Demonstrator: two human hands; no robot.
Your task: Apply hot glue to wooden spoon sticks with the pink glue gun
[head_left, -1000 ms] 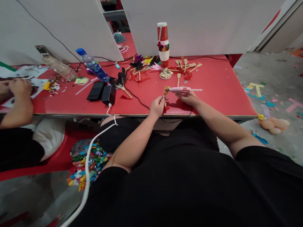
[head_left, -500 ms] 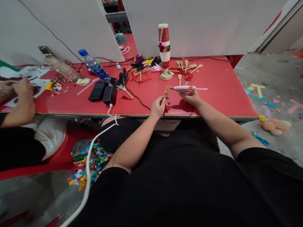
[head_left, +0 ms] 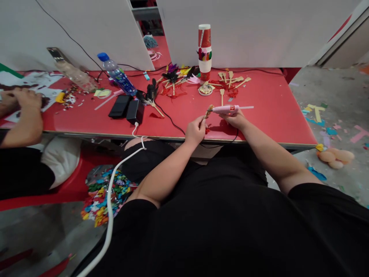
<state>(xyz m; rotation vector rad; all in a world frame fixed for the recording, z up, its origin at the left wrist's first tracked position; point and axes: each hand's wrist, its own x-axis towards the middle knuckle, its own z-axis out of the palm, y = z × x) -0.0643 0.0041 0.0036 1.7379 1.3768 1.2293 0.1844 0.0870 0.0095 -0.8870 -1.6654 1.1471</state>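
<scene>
My left hand is closed around the handle of a small wooden spoon-shaped stick, its broad end tilted up. In my right hand is a pink glue gun, pointing left, with a pale glue stick protruding from its back. The gun's nozzle is right at the stick's broad end; whether they touch I cannot tell. Under my hands lies a bit of red material. Just beyond the gun, a similar wooden stick lies on the red table.
Behind are a round dish, stacked paper cups, more wooden sticks and black feathers. A bottle, power bank and white cable are leftward. A co-worker's hands work at far left.
The wooden stick in my left hand has tipped to the right, its broad end now closer to the nozzle. My view has shifted slightly. The co-worker's hands have moved a little.
</scene>
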